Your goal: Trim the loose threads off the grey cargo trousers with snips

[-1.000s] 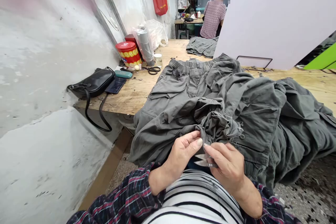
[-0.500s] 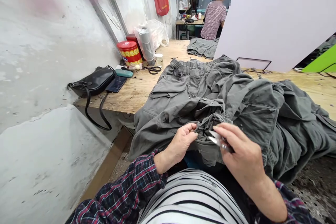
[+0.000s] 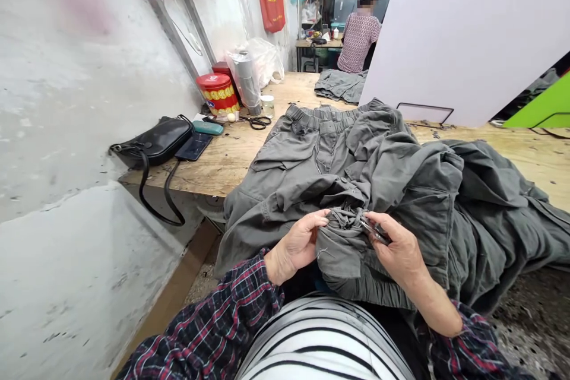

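Note:
Grey trousers lie rumpled over the table's front edge, with a gathered part of the cloth bunched up before me. My left hand pinches that bunched cloth at its left side, thumb against fingers. In my right hand is a small pair of metal thread snips, partly hidden by the fingers. The blades touch the right side of the bunched cloth, where my right fingertips also rest. Loose thread ends show on the cloth between the hands.
Along the wall stand a black handbag, a phone, a teal case, black scissors, a red tin and a grey roll. A white board rises at the right. A person is at the back.
My right hand has brought the snips against the cloth; before, the blades were apart from it and pointed left. The bunched cloth has been turned, showing more of its gathered edge.

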A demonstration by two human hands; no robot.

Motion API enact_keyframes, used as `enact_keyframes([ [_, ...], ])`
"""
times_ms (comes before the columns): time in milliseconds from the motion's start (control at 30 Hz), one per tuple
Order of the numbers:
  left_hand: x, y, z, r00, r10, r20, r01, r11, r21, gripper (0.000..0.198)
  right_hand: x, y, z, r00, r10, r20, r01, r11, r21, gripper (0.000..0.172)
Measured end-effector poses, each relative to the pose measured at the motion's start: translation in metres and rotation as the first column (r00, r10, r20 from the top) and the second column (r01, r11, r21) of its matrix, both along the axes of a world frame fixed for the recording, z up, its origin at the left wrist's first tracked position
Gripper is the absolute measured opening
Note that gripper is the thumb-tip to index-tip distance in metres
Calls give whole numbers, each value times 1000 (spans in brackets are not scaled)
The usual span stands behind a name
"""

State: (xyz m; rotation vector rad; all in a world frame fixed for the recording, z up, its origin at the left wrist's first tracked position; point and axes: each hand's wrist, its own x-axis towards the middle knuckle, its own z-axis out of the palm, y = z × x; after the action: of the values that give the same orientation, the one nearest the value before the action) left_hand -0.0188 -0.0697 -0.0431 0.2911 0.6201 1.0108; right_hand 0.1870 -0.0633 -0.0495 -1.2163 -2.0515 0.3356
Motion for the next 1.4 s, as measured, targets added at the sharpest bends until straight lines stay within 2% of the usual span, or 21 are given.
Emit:
enact_keyframes([
  [67,2,0,0,1000,1,-22,0,1000,21,22,3,-5,9,999,23,37,-22,1000,-19,33],
  [133,4,-1,3,998,10,-60,-6,998,58,21,1,-11,28,996,2,92,-1,1000,-11,35],
  [200,6,-3,5,997,2,-80,7,993,120,19,-8,-19,46,994,-30,101,25,999,48,33],
  [267,8,-5,8,996,-11,-89,28,982,188,17,-22,-25,55,994,-47,97,31,987,159,29],
  [333,9,-8,10,994,-12,-111,38,972,232,17,-36,-27,55,987,-78,139,34,954,298,26],
  [433,8,-10,12,989,8,-151,32,964,262,19,-50,-24,42,966,-155,208,46,892,450,24],
  [567,6,-10,11,981,35,-189,23,954,300,22,-54,-16,26,975,-143,172,41,871,490,24],
  [667,4,-9,11,974,35,-225,41,945,324,22,-54,-12,23,997,-58,53,33,921,389,21],
  [767,2,-8,11,973,43,-225,38,938,344,28,-54,-8,26,989,-7,-149,28,990,140,14],
  [900,0,-5,11,969,37,-242,68,909,410,54,-52,-3,32,956,-50,-289,10,990,-137,13],
  [967,-1,-2,11,945,45,-324,116,880,460,54,-50,-1,35,945,-68,-320,-4,975,-221,17],
  [1067,-2,2,13,846,88,-526,234,825,515,37,-47,-1,37,941,-79,-331,-25,954,-298,21],
  [1167,-3,6,18,682,196,-705,351,758,550,31,-47,-3,39,945,-69,-319,-42,943,-329,21],
  [1233,-2,9,21,595,265,-758,409,712,570,29,-47,-3,38,941,-64,-331,-54,940,-336,21],
  [1300,0,10,22,576,294,-763,431,684,589,26,-48,-2,37,936,-77,-343,-47,940,-339,20],
  [1400,5,12,18,646,282,-710,361,707,609,22,-49,3,37,938,-128,-322,18,946,-323,20],
])
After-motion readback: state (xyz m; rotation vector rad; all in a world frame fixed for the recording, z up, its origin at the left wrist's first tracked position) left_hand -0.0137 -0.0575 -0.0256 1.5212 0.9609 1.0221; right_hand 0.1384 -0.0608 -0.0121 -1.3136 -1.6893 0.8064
